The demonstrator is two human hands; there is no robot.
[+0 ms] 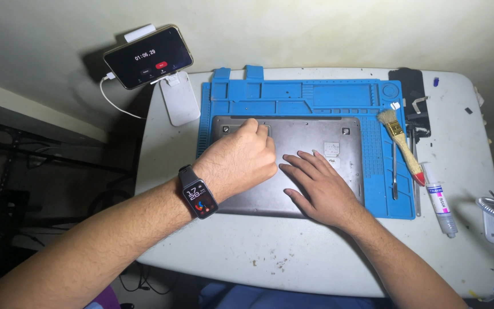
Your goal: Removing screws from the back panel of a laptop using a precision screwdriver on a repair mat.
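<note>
Head view: laptop (293, 166) lies bottom-up on a blue mat (315, 97), mid bench (247, 252). Left hand (241, 157) w/ a smartwatch (198, 191) is curled into a loose fist at the laptop's far-left corner, fingertips pinched on sth there; can't tell if it's a screw or a small tool, too small to see. Right hand (321, 183) lies flat & released, palm down on the base cover, steadying it.

Progress, as a judgement: early. Cover is still seated on the laptop, no loose screws visible in the mat's trays, so opening looks mostly ahead.

Right of the laptop: brush (401, 146), thin metal pry tool (394, 171), white paste tube (440, 203), all untouched. Far left, a phone (148, 56) on a white stand shows a timer.

Hidden: laptop's near edge under both forearms; clamp-like thing at far right is cut off.
</note>
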